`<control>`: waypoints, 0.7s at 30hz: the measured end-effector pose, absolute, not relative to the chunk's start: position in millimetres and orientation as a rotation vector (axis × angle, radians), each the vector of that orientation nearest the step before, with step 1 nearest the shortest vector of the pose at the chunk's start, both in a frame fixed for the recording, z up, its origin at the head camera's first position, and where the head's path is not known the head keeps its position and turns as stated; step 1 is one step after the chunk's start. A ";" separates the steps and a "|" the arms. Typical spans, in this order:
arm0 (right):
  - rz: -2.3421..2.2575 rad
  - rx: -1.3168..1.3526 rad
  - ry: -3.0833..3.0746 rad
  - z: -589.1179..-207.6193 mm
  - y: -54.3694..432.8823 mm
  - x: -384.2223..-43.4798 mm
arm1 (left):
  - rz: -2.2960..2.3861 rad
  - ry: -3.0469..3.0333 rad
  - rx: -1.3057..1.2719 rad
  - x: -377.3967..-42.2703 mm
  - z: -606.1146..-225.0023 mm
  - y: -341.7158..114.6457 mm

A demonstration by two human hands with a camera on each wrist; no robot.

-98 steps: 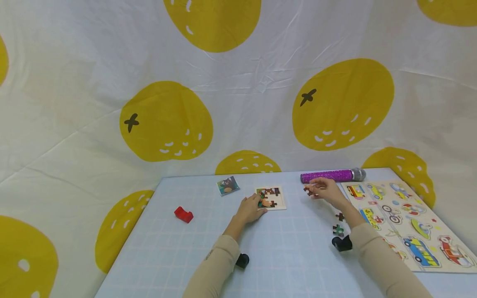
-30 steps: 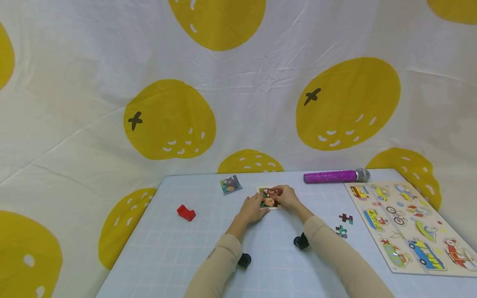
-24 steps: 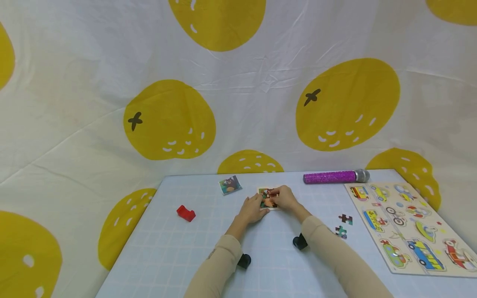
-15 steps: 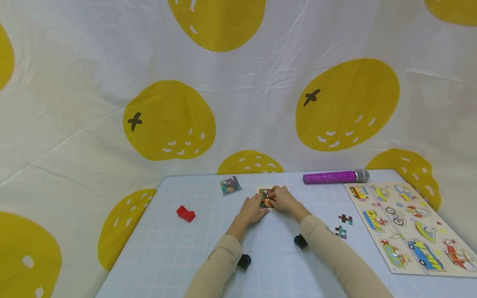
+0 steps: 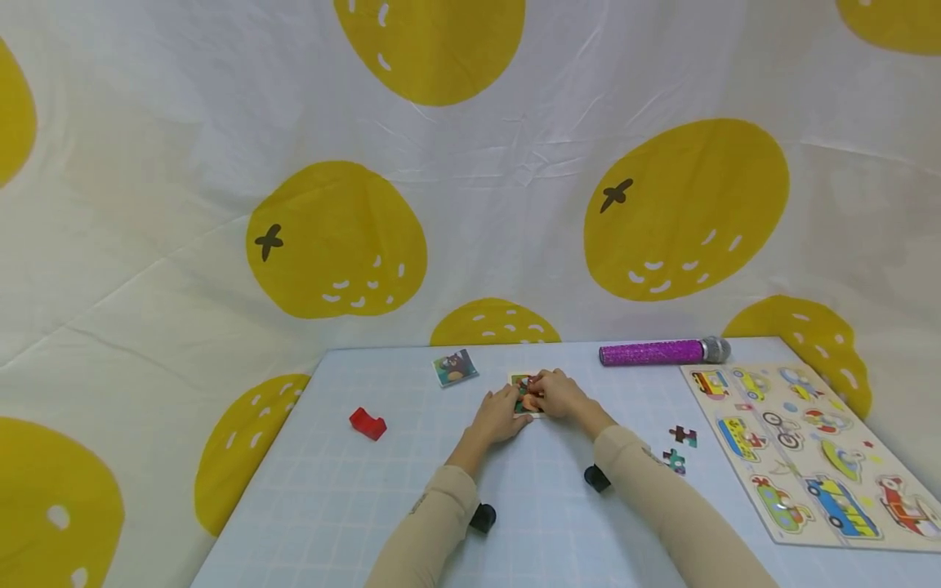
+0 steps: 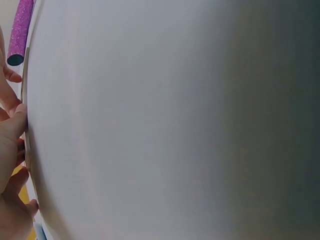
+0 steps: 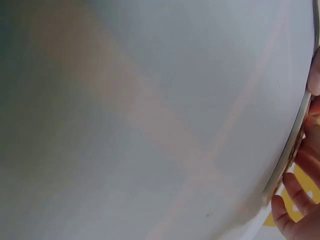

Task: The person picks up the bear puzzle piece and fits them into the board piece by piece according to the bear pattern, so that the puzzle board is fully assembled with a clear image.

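In the head view a small square jigsaw puzzle (image 5: 524, 380) with a pale frame lies flat on the table. My left hand (image 5: 497, 415) holds its left side, fingers over the edge and thumb at the near side. Across from it, my right hand (image 5: 562, 394) pinches a puzzle piece down at the puzzle's right half; the fingers mostly hide that piece. Both wrist views catch fingers only at their borders, along the thin edge of the puzzle frame (image 6: 27, 155). Two loose pieces lie right of my right forearm: a brown-and-green one (image 5: 684, 436) and a green one (image 5: 674, 461).
A small picture card (image 5: 454, 368) lies behind and left of the puzzle. The red block (image 5: 367, 424) sits farther left. A purple glittery microphone (image 5: 654, 353) lies at the back right, near a large vehicle puzzle board (image 5: 809, 453). An orange-patterned curtain (image 5: 507, 261) hangs behind the table (image 5: 323, 506).
My right hand has brought a piece from near the microphone leftward to the puzzle, and its fingers have since shifted slightly left there. My left hand has stayed on the puzzle.
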State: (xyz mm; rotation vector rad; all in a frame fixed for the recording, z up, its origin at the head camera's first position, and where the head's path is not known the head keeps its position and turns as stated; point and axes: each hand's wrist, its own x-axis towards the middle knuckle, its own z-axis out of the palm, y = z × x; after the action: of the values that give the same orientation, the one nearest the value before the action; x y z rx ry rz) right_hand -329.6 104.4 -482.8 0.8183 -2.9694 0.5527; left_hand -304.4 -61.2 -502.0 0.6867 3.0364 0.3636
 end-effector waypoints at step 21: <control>0.482 0.750 -3.018 -480.0 103.3 -323.0 | 0.400 3.036 0.673 -304.6 -503.1 -60.1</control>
State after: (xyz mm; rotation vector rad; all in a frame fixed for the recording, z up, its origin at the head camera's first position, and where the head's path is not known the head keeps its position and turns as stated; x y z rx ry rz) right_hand -323.0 103.3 -480.0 0.7498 -3.0182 0.4822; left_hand -304.6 -60.1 -503.1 0.6725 3.0364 0.4004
